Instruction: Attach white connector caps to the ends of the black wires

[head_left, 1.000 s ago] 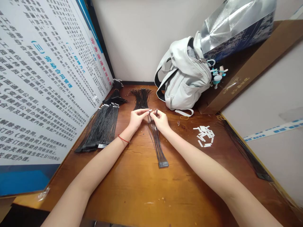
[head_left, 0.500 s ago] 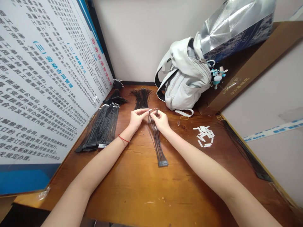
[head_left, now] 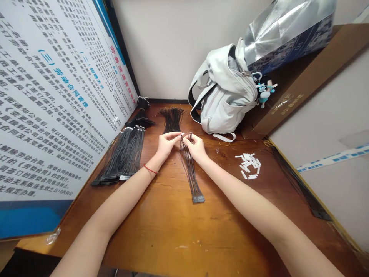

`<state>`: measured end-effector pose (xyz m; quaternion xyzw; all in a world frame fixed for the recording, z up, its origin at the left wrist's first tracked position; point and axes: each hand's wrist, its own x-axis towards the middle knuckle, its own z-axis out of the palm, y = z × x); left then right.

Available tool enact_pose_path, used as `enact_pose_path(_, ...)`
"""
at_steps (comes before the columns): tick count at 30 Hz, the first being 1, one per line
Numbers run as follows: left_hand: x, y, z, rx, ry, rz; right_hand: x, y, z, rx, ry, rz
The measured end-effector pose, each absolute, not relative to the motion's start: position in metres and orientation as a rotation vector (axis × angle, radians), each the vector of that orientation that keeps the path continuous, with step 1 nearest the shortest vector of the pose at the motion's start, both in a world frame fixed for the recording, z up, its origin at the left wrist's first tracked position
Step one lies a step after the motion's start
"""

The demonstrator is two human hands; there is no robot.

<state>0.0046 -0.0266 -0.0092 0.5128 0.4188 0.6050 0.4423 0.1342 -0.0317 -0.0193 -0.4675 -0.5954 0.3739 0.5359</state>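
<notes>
My left hand [head_left: 167,145] pinches a small white connector strip [head_left: 182,134] between thumb and fingers. My right hand [head_left: 196,149] grips the thin upper ends of a black wire harness [head_left: 188,167] right beside that strip. The harness hangs down to a black multi-pin connector [head_left: 198,199] resting on the wooden table [head_left: 173,231]. Behind my hands lies a loose fanned bundle of black wires [head_left: 172,119]. A red string circles my left wrist. The exact wire tips are hidden by my fingers.
Finished black harnesses [head_left: 123,156] lie at the left, against a leaning printed notice board [head_left: 57,96]. Loose white strips [head_left: 248,165] sit to the right, past another harness [head_left: 300,184]. A pale backpack [head_left: 221,92], cardboard [head_left: 300,92] and a silver bag [head_left: 288,30] occupy the back right.
</notes>
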Motion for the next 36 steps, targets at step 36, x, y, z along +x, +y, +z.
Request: enact_pose_path(36,0.0040,-0.0266,-0.0092,1.362,1.000,1.394,0.1339,-0.0325,-0.0190,-1.061,-1.392,0.918)
